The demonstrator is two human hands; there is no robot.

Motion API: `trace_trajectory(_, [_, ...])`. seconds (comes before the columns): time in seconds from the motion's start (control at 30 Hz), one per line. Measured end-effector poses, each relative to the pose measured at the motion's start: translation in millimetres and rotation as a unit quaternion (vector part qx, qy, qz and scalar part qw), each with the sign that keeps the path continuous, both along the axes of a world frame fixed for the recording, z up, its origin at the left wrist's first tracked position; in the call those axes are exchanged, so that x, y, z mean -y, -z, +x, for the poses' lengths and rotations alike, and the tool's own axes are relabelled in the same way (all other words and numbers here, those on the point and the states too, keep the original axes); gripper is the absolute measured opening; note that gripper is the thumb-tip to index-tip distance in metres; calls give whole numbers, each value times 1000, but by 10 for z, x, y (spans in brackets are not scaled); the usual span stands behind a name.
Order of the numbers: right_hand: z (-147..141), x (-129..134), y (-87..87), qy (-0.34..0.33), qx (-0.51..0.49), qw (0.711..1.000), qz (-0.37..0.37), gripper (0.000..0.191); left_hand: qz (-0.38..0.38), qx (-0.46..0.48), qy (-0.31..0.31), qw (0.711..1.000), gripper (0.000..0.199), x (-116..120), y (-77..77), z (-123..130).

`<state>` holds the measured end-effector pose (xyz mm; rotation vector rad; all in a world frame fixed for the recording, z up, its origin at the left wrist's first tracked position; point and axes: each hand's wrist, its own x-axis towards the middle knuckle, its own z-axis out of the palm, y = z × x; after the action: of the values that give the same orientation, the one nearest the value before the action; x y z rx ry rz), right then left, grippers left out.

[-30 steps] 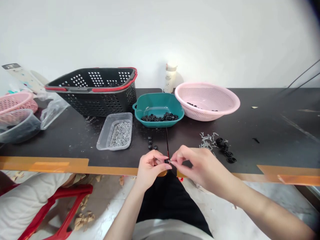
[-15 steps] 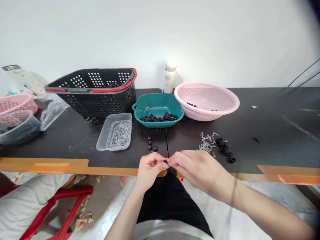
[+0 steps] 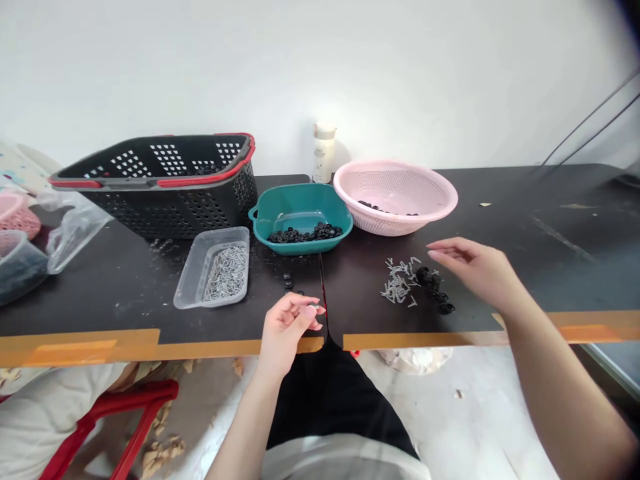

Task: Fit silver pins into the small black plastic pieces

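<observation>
Metal screws [image 3: 399, 280] sit near the open right hand [image 3: 475, 270] (left hand [image 3: 287, 327] curled)

The body I operate has a bare left hand [image 3: 286, 335] and right hand [image 3: 477, 269]; below the hands I see black clothing [image 3: 336, 400] and a pale grey shirt [image 3: 340, 461].

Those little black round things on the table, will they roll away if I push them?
The small black discs seem to lie flat on the dark tabletop, so they would probably slide rather than roll. They look small, so they are likely light and may move with a soft push. If one stood on its edge, its round shape could let it roll.
</observation>
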<state>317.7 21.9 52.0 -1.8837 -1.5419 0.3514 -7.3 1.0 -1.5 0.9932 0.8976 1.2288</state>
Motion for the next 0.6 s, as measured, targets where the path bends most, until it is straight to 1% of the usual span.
trace_trajectory(0.03, [166,-54,50,9,34,999,-37,23,-2,-1,2,1000,27,0,0,-2])
trace_trajectory(0.07, [298,-99,101,-2,49,997,-64,23,-4,-4,3,1000,26,1,0,-4])
trace_trajectory(0.13, [459,-157,186,-50,57,992,-104,22,-4,-11,6,1000,27,7,-3,-5])
trace_trajectory(0.2, [508,-173,223,-110,45,985,-127,22,-3,-16,4,1000,28,14,-6,-4])
trace_trajectory(0.27, [501,-168,208,-172,33,975,-135,25,-3,-16,-3,1000,30,18,-9,-2])
trace_trajectory(0.37, [478,-177,155,-246,26,962,-116,29,-2,-13,-12,1000,33,21,-16,3])
trace_trajectory(0.4, [475,-194,146,-254,27,961,-106,28,-2,-14,-13,1000,32,22,-19,4])
trace_trajectory(0.47, [475,-250,153,-248,24,963,-103,26,0,-18,-13,1000,30,25,-21,4])
trace_trajectory(0.6, [469,-366,189,-197,8,968,-156,21,5,-26,-8,1000,28,34,-9,-9])
